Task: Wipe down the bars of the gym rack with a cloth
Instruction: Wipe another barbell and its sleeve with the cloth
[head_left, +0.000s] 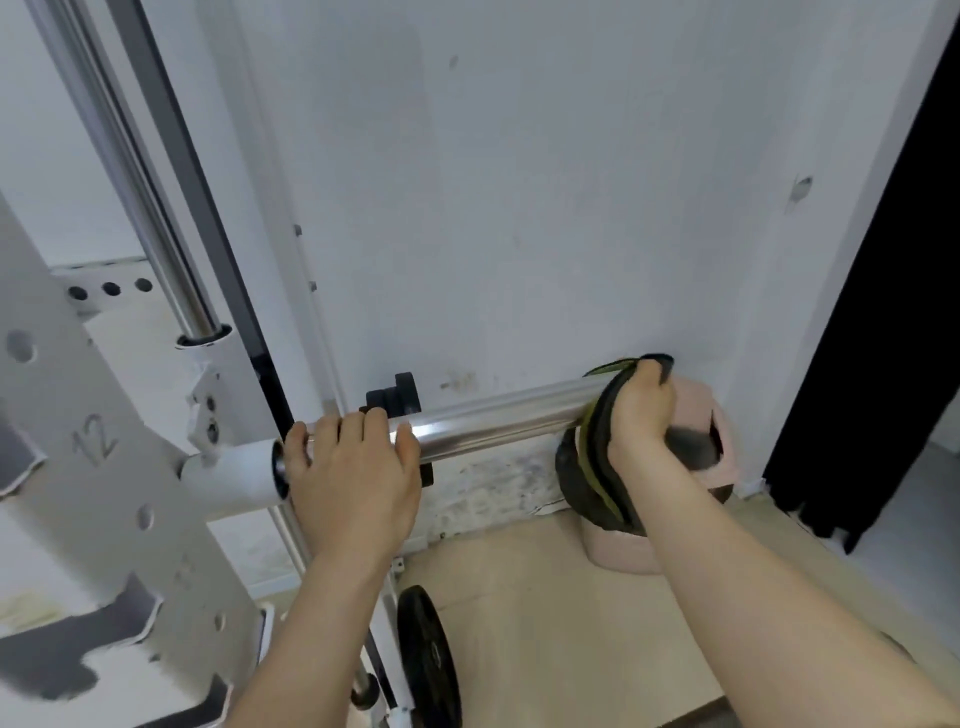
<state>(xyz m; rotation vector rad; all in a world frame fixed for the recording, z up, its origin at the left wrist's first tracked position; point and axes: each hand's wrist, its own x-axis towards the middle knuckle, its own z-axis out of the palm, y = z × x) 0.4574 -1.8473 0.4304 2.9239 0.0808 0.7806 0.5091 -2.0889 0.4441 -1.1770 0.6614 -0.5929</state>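
Small gym room, looks home-scale. Evidence: white rack upright (104, 467) with adjustment holes and a stamped "12", chrome bar (493, 421) sticking out of it, vertical chrome guide rod (156, 234) behind, black weight plate (428, 654) on edge on the beige floor (545, 597). Scuffed white wall (519, 208) close behind, black curtain (883, 312) at right.

Wall (519, 182): pale grey, on the far side, with small scuffs and a dirty patch low down.
Floor (545, 597): light beige, smooth.
Weight plate (428, 660): black, stands on its edge on the floor, near, left of centre.
Pink container (621, 553): on the floor against the wall, right, partly hidden.
Curtain (883, 338): black, hangs far right, ragged lower edge.
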